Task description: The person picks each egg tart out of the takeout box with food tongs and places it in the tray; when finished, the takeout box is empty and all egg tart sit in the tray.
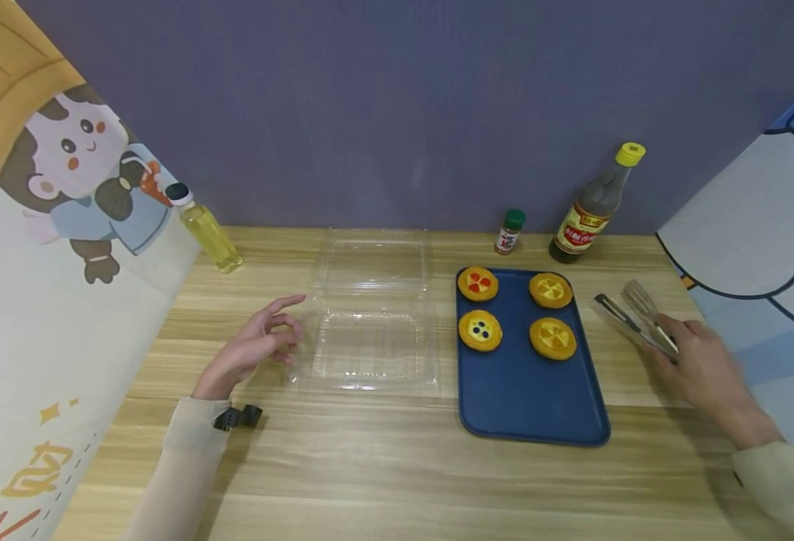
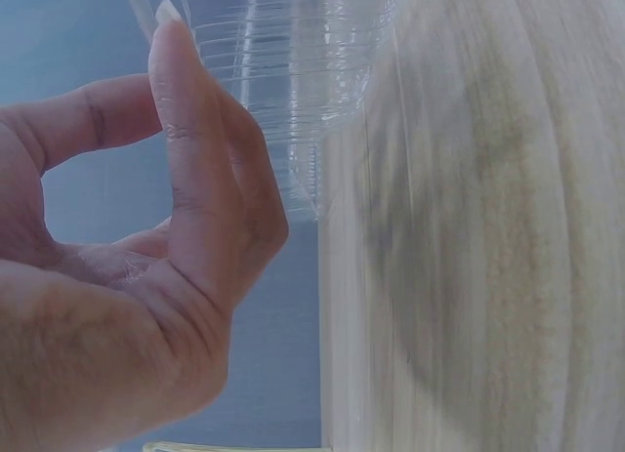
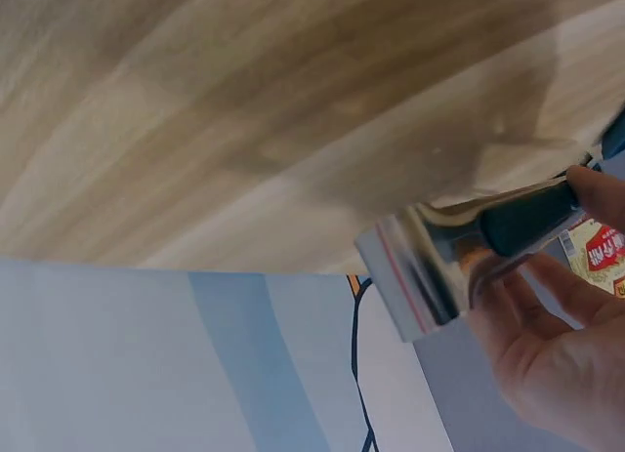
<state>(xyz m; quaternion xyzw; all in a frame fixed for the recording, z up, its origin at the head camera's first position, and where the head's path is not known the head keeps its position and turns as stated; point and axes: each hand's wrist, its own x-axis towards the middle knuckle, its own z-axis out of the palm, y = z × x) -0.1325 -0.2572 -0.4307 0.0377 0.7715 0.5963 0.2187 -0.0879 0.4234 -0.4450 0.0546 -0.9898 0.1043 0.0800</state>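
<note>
My right hand [image 1: 704, 372] grips metal tongs [image 1: 642, 304] at the table's right side, their two arms spread apart and pointing toward the back. Dark green grips show on the tongs [image 3: 439, 267] in the right wrist view, with thumb and fingers on either side. Just left of an open clear plastic box [image 1: 369, 383], my left hand [image 1: 255, 346] hovers with loosely bent fingers and holds nothing. Right of the box lies a blue tray [image 1: 532, 398] bearing several tarts, among them a red-topped tart [image 1: 478, 284] and one dotted dark blue [image 1: 481, 330].
A bottle of yellow oil [image 1: 210, 237] stands at the back left. Behind the tray are a small green-capped spice jar [image 1: 507, 239] and a tall yellow-capped sauce bottle [image 1: 586, 218]. A dark blue-grey wall [image 1: 397, 113] closes off the wooden table's [image 1: 369, 466] back edge.
</note>
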